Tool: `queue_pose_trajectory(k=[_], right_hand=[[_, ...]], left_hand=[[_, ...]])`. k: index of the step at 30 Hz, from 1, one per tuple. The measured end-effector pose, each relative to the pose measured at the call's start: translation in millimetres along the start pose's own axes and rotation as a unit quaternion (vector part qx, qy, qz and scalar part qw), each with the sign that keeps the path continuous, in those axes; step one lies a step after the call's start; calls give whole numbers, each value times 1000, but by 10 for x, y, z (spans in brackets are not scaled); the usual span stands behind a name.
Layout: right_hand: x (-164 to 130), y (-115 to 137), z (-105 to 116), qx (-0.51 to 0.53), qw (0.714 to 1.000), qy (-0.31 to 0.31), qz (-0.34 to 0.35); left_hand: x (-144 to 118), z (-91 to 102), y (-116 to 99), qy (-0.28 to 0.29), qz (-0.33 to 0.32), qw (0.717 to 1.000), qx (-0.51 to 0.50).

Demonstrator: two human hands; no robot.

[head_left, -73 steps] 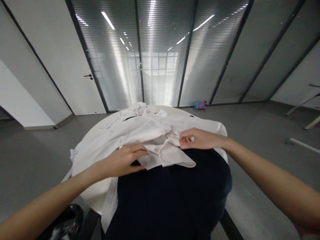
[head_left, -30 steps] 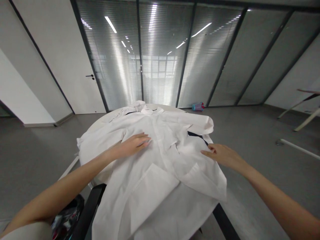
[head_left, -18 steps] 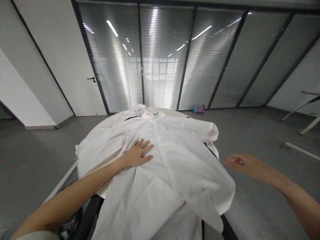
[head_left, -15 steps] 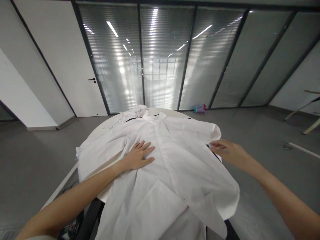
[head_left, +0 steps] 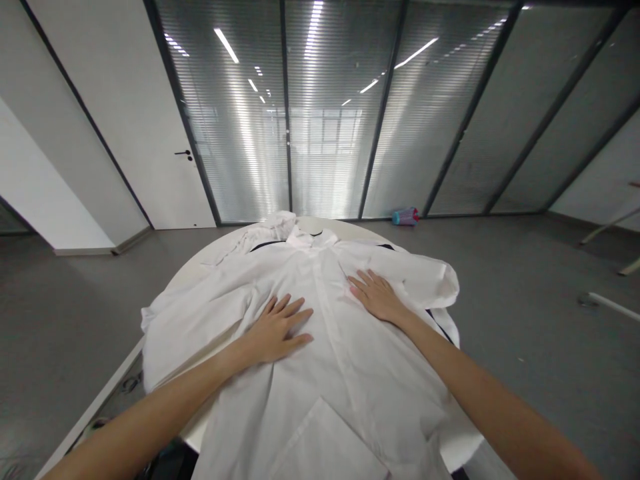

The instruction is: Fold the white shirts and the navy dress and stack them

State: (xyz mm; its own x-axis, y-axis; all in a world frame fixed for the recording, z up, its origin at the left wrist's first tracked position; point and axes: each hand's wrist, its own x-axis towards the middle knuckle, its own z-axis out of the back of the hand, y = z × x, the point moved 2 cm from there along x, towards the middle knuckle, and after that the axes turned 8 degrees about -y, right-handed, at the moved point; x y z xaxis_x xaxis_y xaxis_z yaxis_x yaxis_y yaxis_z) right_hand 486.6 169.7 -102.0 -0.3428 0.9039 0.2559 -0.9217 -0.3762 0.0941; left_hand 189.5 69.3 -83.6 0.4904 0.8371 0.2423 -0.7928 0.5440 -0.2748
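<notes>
Right hand (head_left: 376, 295) is swinging back in from off the right edge and is now lying flat on the white shirt (head_left: 320, 347), which is spreading over the round desk (head_left: 350, 229), collar far, hem near. Left hand (head_left: 278, 328) is pressing just left of the placket, fingers spread, holding nothing. Not seeing any labels.
</notes>
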Motion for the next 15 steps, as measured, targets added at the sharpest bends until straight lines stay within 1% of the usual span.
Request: queue_pose_trajectory(k=[2, 4, 6, 8, 10, 11, 12, 13, 15], right_hand=[[21, -15, -23, 6, 1000, -31, 0], [68, -31, -7, 32, 997, -65, -1], [119, -87, 88, 79, 990, -113, 3], [128, -223, 280, 114, 976, -187, -3], [57, -432, 526, 104, 956, -270, -42], [-10, -542, 641, 88, 948, -298, -67], [-92, -636, 737, 74, 945, -307, -86], [-179, -705, 804, 68, 949, -294, -89], [-343, -750, 849, 72, 971, -223, -49]], left_hand=[[52, 94, 104, -49, 19, 998, -44], [105, 235, 301, -118, 62, 988, -78], [161, 402, 556, -180, 102, 976, -68], [249, 565, 807, -212, 119, 970, -27], [407, 686, 1001, -211, 124, 969, 8], [522, 721, 1061, -205, 121, 971, 17], [665, 735, 1092, -197, 114, 974, 20], [834, 726, 1091, -186, 100, 977, 18], [1237, 648, 1007, -153, 61, 986, 12]])
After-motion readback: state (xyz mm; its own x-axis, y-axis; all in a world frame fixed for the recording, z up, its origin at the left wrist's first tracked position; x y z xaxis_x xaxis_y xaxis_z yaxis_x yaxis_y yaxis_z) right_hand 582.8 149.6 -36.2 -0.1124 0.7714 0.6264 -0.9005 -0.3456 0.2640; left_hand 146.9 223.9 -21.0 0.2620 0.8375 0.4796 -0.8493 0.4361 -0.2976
